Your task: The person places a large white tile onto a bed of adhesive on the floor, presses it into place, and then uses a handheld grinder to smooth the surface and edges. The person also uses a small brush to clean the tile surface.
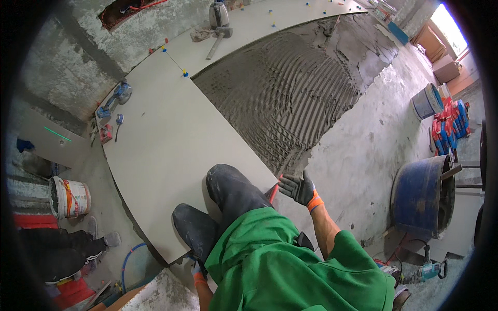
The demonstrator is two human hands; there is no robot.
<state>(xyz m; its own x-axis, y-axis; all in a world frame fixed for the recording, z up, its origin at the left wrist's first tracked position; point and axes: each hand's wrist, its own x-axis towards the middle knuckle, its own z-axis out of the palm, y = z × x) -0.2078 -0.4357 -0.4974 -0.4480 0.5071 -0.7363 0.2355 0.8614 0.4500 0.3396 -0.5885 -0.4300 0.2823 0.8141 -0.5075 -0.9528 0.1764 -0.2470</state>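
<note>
I kneel on a large pale floor tile (161, 155) that lies along the wall. My right hand (298, 189), in a dark glove with an orange cuff, is beside the tile's right corner, fingers stretched out and holding nothing visible. A red object (272, 193) shows at that corner. My left hand (196, 269), also gloved, is low by the tile's near edge; my leg and shirt partly hide it and its fingers cannot be made out. Beyond the tile spreads a bed of grey mortar (290, 88), combed into ridges. Yellow-and-blue levelling clips (185, 73) sit in the joint with the farther tile.
A mallet (220, 40) lies on the farther tile; a blue power tool (123, 93) rests at the left edge. White bucket (78, 199) and another person's legs (57, 249) are left. At right stand a blue drum (415, 197), a bucket (426, 101), bags (448, 129) and a drill-like tool (429, 270).
</note>
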